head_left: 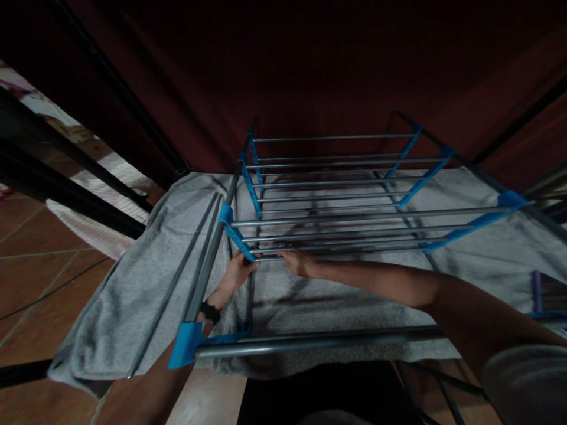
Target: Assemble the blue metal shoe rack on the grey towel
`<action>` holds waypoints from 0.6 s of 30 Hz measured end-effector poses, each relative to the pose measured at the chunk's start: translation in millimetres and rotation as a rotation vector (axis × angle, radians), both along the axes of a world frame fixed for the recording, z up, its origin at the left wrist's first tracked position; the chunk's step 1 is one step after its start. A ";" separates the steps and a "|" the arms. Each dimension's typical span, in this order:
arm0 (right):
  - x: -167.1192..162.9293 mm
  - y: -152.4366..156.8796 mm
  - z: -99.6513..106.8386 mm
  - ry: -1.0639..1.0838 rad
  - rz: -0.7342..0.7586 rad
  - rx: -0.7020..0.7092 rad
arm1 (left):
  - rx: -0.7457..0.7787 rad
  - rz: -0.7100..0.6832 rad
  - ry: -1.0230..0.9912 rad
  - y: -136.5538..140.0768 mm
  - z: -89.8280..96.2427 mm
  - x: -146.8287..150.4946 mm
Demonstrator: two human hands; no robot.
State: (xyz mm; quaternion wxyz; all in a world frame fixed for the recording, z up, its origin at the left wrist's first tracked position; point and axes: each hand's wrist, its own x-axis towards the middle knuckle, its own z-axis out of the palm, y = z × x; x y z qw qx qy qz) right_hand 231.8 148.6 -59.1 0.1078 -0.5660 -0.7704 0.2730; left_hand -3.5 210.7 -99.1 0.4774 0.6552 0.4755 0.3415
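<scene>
A rack of grey metal tubes with blue plastic brackets lies on a grey towel [283, 295]. My left hand [239, 271], with a dark band on its wrist, is closed around the lower end of a blue bracket [238, 239] on the left side. The fingers are partly hidden behind that bracket. To its right, my right hand [297, 262] pinches the lowest thin metal rod [268, 258] a short way from where it meets the bracket. My left forearm passes beneath the rack's left side tube [208, 265]. The right arm reaches over the near thick tube [319, 343].
Two loose metal tubes [177, 277] lie on the towel left of the rack. Blue corner pieces [186, 345] stick out at the near left. Dark red cloth [310, 77] hangs behind. Black frame bars [66, 189] and a tiled floor [39, 283] are at the left.
</scene>
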 end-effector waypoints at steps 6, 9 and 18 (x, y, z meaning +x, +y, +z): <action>-0.4 0.6 -2.7 0.039 -0.028 -0.071 | -0.064 -0.048 0.044 3.1 6.1 -1.5; -0.8 1.0 -3.9 0.015 -0.013 -0.056 | -0.068 -0.026 0.075 2.5 8.1 0.7; -5.4 -0.6 22.6 -0.082 -0.033 -0.080 | -0.001 -0.054 0.337 14.3 12.7 -5.9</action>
